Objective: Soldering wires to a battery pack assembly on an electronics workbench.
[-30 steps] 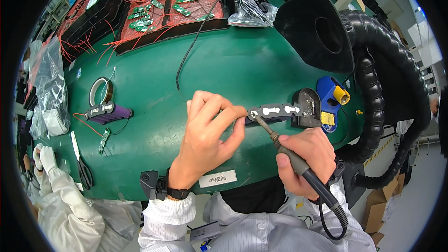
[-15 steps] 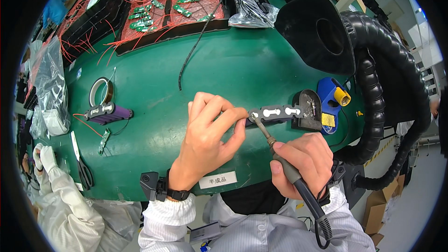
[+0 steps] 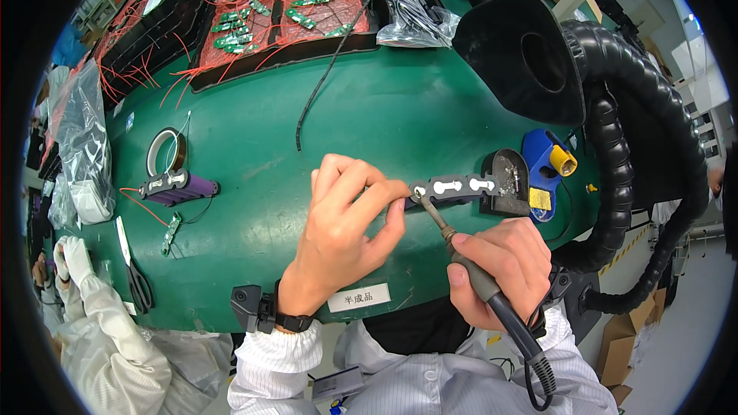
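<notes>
My right hand is closed round the grey handle of a soldering iron. The iron's tip touches the left end of a dark battery pack, whose top carries shiny metal strips. At that same end, my left hand pinches with thumb and forefinger; whether it grips the pack or a fine wire is hidden. The pack's right end rests by a small black tray with solder debris. Beside that stands a blue soldering iron holder with a yellow sponge.
A black fume extraction hood hangs at the right. At left lie a purple battery pack wired to a circuit board, a tape roll and scissors. Trays of green boards stand behind. A co-worker's sleeve is at lower left.
The soldering iron's handle and my right hand have shifted very slightly, while the tip stays at the pack's left end. My left hand has barely moved.
</notes>
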